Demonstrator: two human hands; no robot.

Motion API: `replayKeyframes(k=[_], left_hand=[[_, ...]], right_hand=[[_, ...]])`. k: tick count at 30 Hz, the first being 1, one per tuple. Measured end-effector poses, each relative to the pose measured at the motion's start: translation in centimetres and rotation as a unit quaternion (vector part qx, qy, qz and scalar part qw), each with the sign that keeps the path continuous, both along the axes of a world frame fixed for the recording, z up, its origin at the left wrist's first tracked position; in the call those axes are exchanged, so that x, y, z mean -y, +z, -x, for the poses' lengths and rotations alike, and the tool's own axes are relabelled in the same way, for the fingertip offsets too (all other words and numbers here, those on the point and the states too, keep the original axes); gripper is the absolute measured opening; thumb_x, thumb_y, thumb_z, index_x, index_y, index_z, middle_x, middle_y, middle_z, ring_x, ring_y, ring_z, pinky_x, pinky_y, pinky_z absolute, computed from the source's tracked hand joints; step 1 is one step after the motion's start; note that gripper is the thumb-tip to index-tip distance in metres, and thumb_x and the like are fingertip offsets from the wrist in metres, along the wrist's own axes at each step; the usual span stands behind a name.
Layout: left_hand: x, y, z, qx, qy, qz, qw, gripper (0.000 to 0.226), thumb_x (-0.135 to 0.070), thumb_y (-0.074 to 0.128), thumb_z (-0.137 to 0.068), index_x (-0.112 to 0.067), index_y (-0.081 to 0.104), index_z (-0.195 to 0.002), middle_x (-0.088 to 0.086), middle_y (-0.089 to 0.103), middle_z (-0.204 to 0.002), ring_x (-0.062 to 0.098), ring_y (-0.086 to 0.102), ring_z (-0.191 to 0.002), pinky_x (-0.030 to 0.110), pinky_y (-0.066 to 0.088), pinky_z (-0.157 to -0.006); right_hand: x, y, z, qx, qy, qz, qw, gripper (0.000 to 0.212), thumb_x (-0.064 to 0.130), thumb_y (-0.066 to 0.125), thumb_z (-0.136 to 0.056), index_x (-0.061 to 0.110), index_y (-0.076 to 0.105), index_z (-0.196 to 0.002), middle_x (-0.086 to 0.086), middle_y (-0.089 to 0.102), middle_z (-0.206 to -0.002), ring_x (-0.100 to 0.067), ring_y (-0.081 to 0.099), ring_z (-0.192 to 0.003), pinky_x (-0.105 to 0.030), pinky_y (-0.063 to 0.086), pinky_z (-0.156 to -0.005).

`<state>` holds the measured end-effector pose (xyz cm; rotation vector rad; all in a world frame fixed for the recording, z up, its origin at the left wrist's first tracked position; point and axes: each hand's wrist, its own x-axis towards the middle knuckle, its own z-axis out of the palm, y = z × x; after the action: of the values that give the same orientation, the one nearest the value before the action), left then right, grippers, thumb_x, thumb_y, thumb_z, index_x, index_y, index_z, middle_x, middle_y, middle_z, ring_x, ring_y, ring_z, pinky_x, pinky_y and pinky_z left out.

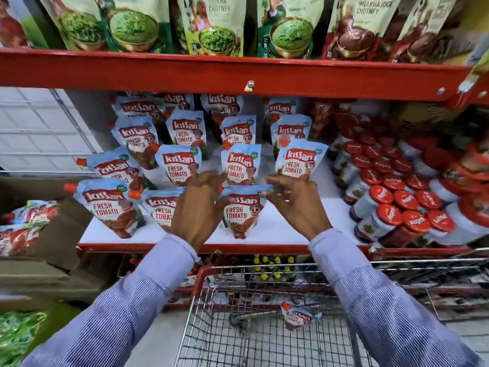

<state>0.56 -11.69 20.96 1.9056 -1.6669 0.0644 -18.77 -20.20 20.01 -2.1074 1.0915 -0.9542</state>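
Your left hand [197, 207] and right hand [297, 205], fingers curled, pinch the top corners of the ketchup pouch [240, 215]. It stands upright in the front row on the white shelf [277, 229], above the wire cart [264, 340].

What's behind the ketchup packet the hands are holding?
More Kissan pouches in rows; the nearest pouch stands behind the front pouch, its bottom hidden by it, the left hand and right hand. The red shelf covers the back row's tops.
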Motion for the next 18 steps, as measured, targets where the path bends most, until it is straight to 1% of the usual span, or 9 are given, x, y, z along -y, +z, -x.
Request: replayKeyframes(k=[2,4,5,7,9,11,13,16,18], left_hand=[[-1.5,-0.6,0.7,0.037,-0.009,0.07,0.997,0.039,-0.021,0.073,-0.085,-0.014,0.062,-0.122,0.009,0.063,-0.123,0.03,0.054,-0.116,0.043,0.048,-0.098],[-2.9,-2.9,2.8,0.041,-0.062,0.135,0.988,0.028,-0.019,0.069,-0.088,-0.015,0.063,-0.115,0.006,0.061,-0.113,0.023,0.054,-0.105,0.031,0.046,-0.089],[-3.5,-4.5,4.2,0.032,-0.094,0.131,0.986,0.022,-0.019,0.066,-0.09,-0.016,0.064,-0.111,0.004,0.061,-0.109,0.019,0.054,-0.102,0.025,0.044,-0.087],[-4.6,-8.5,7.1,0.017,-0.142,0.053,0.988,0.018,-0.022,0.064,-0.09,-0.018,0.067,-0.107,0.0,0.063,-0.105,0.013,0.056,-0.097,0.019,0.047,-0.083],[-5.1,-13.3,10.0,-0.008,-0.169,-0.06,0.984,0.017,-0.02,0.065,-0.088,-0.02,0.07,-0.105,0.0,0.067,-0.105,0.015,0.063,-0.095,0.024,0.054,-0.081],[-4.8,-18.1,12.6,-0.045,-0.174,-0.187,0.966,0.026,-0.017,0.063,-0.088,-0.018,0.068,-0.114,0.005,0.068,-0.12,0.026,0.064,-0.108,0.036,0.055,-0.088],[-3.7,-22.3,14.7,-0.059,-0.169,-0.298,0.938,0.039,-0.018,0.055,-0.092,-0.016,0.057,-0.132,0.009,0.057,-0.139,0.031,0.053,-0.127,0.04,0.045,-0.104],[-2.1,-27.8,17.4,-0.056,-0.165,-0.388,0.905,0.047,-0.009,0.051,-0.093,-0.014,0.047,-0.14,0.013,0.044,-0.151,0.032,0.04,-0.139,0.041,0.035,-0.114],[-1.6,-30.4,18.3,-0.066,-0.152,-0.422,0.891,0.05,-0.006,0.051,-0.093,-0.015,0.047,-0.141,0.013,0.042,-0.152,0.032,0.037,-0.141,0.04,0.034,-0.113]], right_hand=[[-1.0,-1.0,2.3,0.037,-0.019,0.021,0.999,0.027,0.028,0.073,-0.085,0.023,0.069,-0.111,0.009,0.07,-0.101,-0.006,0.066,-0.081,-0.013,0.054,-0.072],[-2.3,-3.5,5.3,0.058,-0.051,0.03,0.997,0.019,0.033,0.071,-0.086,0.027,0.07,-0.104,0.014,0.072,-0.097,-0.003,0.067,-0.077,-0.009,0.052,-0.067],[-3.2,-5.3,7.0,0.043,-0.064,0.024,0.997,0.015,0.036,0.068,-0.088,0.028,0.071,-0.101,0.016,0.073,-0.095,-0.001,0.067,-0.076,-0.011,0.053,-0.067],[-4.8,-9.7,10.2,-0.023,-0.07,-0.014,0.997,0.015,0.039,0.063,-0.089,0.03,0.07,-0.098,0.017,0.073,-0.093,0.007,0.066,-0.076,-0.015,0.054,-0.07],[-6.0,-14.6,13.1,-0.122,-0.071,-0.089,0.986,0.012,0.033,0.063,-0.089,0.031,0.07,-0.099,0.013,0.075,-0.09,0.008,0.065,-0.073,-0.014,0.053,-0.068],[-6.7,-19.6,15.1,-0.261,-0.088,-0.148,0.95,0.017,0.03,0.062,-0.087,0.029,0.07,-0.102,0.0,0.077,-0.093,-0.011,0.07,-0.077,-0.02,0.049,-0.065],[-7.0,-23.8,16.0,-0.375,-0.083,-0.204,0.901,0.028,0.035,0.059,-0.09,0.021,0.067,-0.113,-0.011,0.073,-0.108,-0.028,0.067,-0.098,-0.03,0.049,-0.077],[-6.7,-28.5,16.5,-0.414,-0.033,-0.242,0.877,0.043,0.029,0.058,-0.092,0.015,0.052,-0.132,-0.012,0.062,-0.128,-0.028,0.056,-0.119,-0.037,0.045,-0.097],[-6.1,-30.4,16.6,-0.41,-0.006,-0.248,0.878,0.04,0.02,0.057,-0.093,0.014,0.054,-0.132,-0.015,0.06,-0.13,-0.031,0.056,-0.12,-0.04,0.048,-0.098]])
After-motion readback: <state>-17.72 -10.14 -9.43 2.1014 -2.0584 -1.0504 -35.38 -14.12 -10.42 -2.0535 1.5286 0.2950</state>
